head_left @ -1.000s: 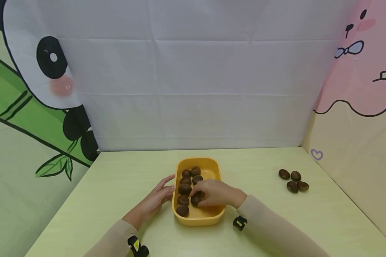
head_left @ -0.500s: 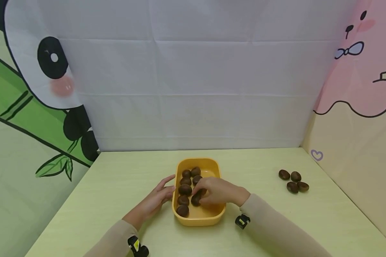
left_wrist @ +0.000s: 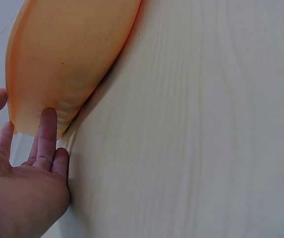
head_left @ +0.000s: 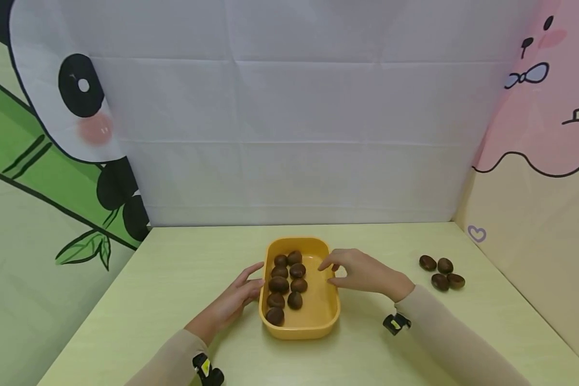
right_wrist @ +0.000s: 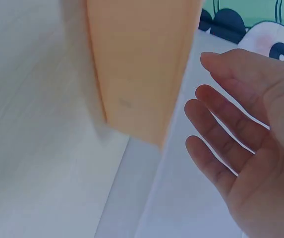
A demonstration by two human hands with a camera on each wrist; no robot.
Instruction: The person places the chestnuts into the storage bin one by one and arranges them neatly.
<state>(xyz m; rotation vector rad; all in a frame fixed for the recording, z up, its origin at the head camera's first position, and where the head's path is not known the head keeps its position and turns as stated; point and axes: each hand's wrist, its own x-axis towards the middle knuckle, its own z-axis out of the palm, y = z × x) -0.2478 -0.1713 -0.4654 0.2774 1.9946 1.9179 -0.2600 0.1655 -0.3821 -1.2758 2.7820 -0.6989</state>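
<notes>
A yellow plastic tray (head_left: 320,311) holds two rough columns of brown chestnuts (head_left: 278,284) along its left half. My left hand (head_left: 229,303) steadies the tray's left side with fingers spread; in the left wrist view, a fingertip of this hand (left_wrist: 28,193) lies against the tray's outer wall (left_wrist: 72,49). Over the right rim hovers my right hand (head_left: 366,272), thumb and fingers apart with nothing between them. The right wrist view shows the same hand (right_wrist: 251,144) with relaxed fingers beside the tray wall (right_wrist: 142,64).
Several more chestnuts (head_left: 441,272) lie in a cluster on the pale wooden table (head_left: 376,348), to the right of the tray. A white cloth (head_left: 299,134) hangs along the back edge, with cartoon-printed panels at both sides.
My right hand has released a chestnut in the tray's second column, then lifted and moved right to the rim. The left hand has stayed in place.
</notes>
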